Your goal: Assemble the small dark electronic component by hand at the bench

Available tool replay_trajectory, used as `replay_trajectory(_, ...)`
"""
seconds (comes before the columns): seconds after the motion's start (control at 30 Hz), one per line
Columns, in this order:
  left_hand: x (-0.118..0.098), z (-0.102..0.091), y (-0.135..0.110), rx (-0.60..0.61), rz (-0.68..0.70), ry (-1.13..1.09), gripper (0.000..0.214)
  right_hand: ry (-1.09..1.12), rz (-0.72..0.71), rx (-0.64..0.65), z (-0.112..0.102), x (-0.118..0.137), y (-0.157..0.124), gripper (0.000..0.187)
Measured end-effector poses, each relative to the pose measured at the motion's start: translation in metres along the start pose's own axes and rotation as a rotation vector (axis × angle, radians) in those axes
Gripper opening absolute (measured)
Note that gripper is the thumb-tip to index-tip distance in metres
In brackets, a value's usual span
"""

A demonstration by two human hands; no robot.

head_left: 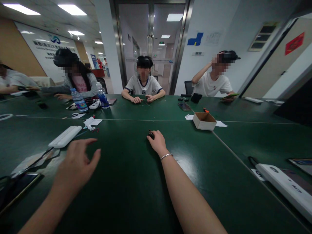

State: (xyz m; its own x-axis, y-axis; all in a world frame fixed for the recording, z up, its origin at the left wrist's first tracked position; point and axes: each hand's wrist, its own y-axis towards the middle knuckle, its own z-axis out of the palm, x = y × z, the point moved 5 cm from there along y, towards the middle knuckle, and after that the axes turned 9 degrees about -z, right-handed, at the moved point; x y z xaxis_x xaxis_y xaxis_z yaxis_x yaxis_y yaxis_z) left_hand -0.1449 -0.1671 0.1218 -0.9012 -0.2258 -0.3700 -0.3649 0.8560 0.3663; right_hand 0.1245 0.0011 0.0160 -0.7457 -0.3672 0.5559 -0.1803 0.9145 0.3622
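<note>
My right hand (158, 142), with a silver bracelet at the wrist, reaches out over the green table (126, 182). Its fingers are closed round a small black object with a metallic-looking end (151, 134); the hand covers part of it, and its exact kind cannot be made out. My left hand (76, 162) hovers above the table on the left, thumb and fingers apart, with nothing in it. Just beyond that hand lies a white oblong device (65, 136), a dark cable running from its near end.
Crumpled white paper (91, 123) and two plastic bottles (79, 101) are ahead on the left. An open cardboard box (204, 121) stands at the right. A white power strip (285, 187) lies near right, a dark flat device (19, 191) near left. Several people sit around the table.
</note>
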Motion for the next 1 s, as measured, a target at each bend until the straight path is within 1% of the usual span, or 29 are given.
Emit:
replay_trajectory(0.03,-0.023,0.021,0.012,0.082,0.067,-0.035,0.037,0.023,-0.004,-0.012,0.0,-0.002,0.0,0.021)
replay_trajectory(0.1,-0.068,0.068,0.031,0.293,0.183,-0.138,0.037,0.057,-0.03,-0.017,0.0,-0.004,0.002,0.02)
replay_trajectory(0.13,-0.087,0.09,0.038,0.358,0.202,-0.204,0.04,0.066,-0.049,-0.016,0.0,-0.005,0.003,0.02)
replay_trajectory(0.2,-0.115,0.129,0.049,0.385,0.195,-0.367,0.046,0.065,-0.081,-0.024,0.0,-0.007,0.004,0.02)
replay_trajectory(0.23,-0.123,0.147,0.052,0.382,0.187,-0.477,0.045,0.059,-0.093,-0.031,0.0,-0.007,0.005,0.02)
replay_trajectory(0.3,-0.131,0.176,0.055,0.363,0.183,-0.675,0.032,0.048,-0.115,-0.04,0.002,-0.007,0.006,0.019)
replay_trajectory(0.33,-0.131,0.187,0.056,0.345,0.191,-0.732,0.026,0.047,-0.126,-0.041,0.004,-0.006,0.006,0.019)
replay_trajectory(0.4,-0.127,0.205,0.058,0.343,0.216,-0.795,0.021,0.069,-0.146,-0.051,0.007,-0.005,0.008,0.018)
replay_trajectory(0.43,-0.124,0.211,0.059,0.355,0.213,-0.828,0.02,0.099,-0.155,-0.063,0.008,-0.005,0.008,0.019)
replay_trajectory(0.5,-0.116,0.218,0.063,0.398,0.157,-0.921,0.021,0.21,-0.156,-0.096,0.009,-0.006,0.01,0.022)
replay_trajectory(0.57,-0.109,0.221,0.065,0.437,0.08,-1.015,0.023,0.355,-0.127,-0.115,0.009,-0.008,0.012,0.025)
replay_trajectory(0.63,-0.107,0.219,0.066,0.45,0.042,-1.067,0.024,0.495,-0.08,-0.106,0.01,-0.013,0.013,0.028)
replay_trajectory(0.77,-0.108,0.216,0.067,0.446,0.049,-1.056,0.023,0.794,-0.022,-0.042,0.011,-0.019,0.013,0.028)
replay_trajectory(0.83,-0.108,0.219,0.07,0.443,0.036,-1.042,0.022,0.912,0.02,-0.058,0.012,-0.022,0.014,0.029)
replay_trajectory(1.0,-0.109,0.231,0.078,0.48,0.035,-1.02,0.022,1.017,0.147,-0.134,0.015,-0.031,0.015,0.031)
